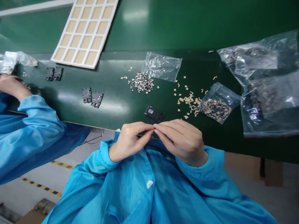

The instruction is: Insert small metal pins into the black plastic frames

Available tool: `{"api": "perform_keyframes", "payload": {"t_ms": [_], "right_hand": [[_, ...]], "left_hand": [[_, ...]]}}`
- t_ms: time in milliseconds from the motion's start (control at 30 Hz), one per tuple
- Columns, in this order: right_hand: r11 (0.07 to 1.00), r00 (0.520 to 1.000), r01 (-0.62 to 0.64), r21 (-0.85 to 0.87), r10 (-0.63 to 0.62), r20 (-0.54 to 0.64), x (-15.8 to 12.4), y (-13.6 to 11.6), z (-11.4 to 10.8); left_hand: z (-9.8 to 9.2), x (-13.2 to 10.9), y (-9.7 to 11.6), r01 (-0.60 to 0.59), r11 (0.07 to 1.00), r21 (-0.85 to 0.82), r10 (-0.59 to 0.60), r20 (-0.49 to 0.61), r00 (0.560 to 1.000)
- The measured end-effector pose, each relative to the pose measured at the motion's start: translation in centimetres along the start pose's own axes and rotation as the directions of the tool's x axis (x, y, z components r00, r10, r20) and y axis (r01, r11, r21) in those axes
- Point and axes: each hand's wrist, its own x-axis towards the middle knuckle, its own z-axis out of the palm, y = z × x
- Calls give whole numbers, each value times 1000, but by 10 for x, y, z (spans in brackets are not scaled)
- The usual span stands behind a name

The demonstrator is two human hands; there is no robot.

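At the table's front edge, my left hand (134, 137) and my right hand (183, 140) meet fingertip to fingertip. Each is closed in a pinch, and whatever sits between the tips is too small to name. Just beyond them lies a black rectangular plastic part (154, 114) with a light square near one end. Ahead is a heap of small metal pieces (141, 83) beside a clear plastic bag (163, 66). Small tan flat pieces (190, 100) are scattered to the right, next to a zip bag (217, 104) filled with similar bits.
Two pairs of black parts (87, 95) (54, 73) rest to the left. A white gridded tray (85, 34) lies at the back left. Large clear bags (271, 84) cover the right side of the green table (187, 28). A co-worker's hand (14, 87) is at far left.
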Motion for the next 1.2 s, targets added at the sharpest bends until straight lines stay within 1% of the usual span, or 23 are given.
{"api": "perform_keyframes", "payload": {"t_ms": [100,200,333,467,533,600,767,933,1000,1100,1133,1200], "right_hand": [[1000,1000,5,-2,-5,11,2,-2,-2],[999,1000,5,-49,-4,12,2,-4,-1],[997,1000,-24,-78,22,-22,1,-6,1],[998,999,-47,50,46,10,2,-6,1],[994,999,-47,94,44,29,3,-6,-1],[994,999,-41,104,38,33,4,-6,-3],[997,1000,-11,74,10,12,5,-8,-1],[1000,999,-29,5,29,-30,5,-12,5],[997,997,-64,39,65,-45,5,-15,3],[981,980,-182,70,187,-72,4,-10,-9],[973,969,-227,48,230,-88,3,-4,-14],[950,945,-305,-65,293,-144,-2,15,-25]], "left_hand": [[-1,0,1,-107,990,92,107,5,994],[-2,0,2,-146,979,143,146,10,989],[-2,0,3,-138,981,135,138,9,990],[-5,-2,3,-104,990,97,104,4,995],[-6,-3,3,-109,989,102,108,15,994],[-8,-4,3,-129,985,116,127,26,992],[-11,-4,4,-170,976,136,167,34,985],[-11,-6,5,-114,988,101,111,32,993],[-11,-6,4,-82,995,56,81,24,996],[-13,-5,2,-63,998,-19,62,-9,998],[-14,-5,1,-68,997,-31,67,-34,997],[-16,-4,-1,-93,995,-25,90,-99,991]]}}
